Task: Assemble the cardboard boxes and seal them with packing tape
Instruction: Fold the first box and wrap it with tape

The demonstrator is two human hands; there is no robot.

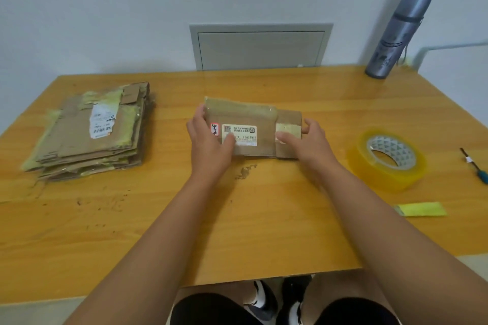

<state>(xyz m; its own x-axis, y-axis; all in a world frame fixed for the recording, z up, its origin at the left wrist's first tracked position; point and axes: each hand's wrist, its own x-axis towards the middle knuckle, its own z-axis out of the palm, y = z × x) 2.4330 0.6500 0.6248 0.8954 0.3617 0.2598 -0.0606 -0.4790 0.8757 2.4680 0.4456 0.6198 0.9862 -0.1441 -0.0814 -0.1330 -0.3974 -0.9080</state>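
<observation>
Wooden table (264, 219); left hand (211, 145), right hand (309, 142) grip flattened box (250, 124) (thumbs on top).

The screwdriver's (475, 166) handle runs off the right edge; print on the box label (239, 134) is unreadably small.

There is one view only, from a camera worn on the person's head, set above the near edge of the table (105, 232) and facing forward and down. It is wide-angle: the far wall's lines bow, and the frame reaches from the person's knees at the bottom to the wall behind the table's far edge. Both forearms run from the near corners toward the centre, where the left hand (208, 145) and right hand (306, 142) sit at arm's length.
</observation>
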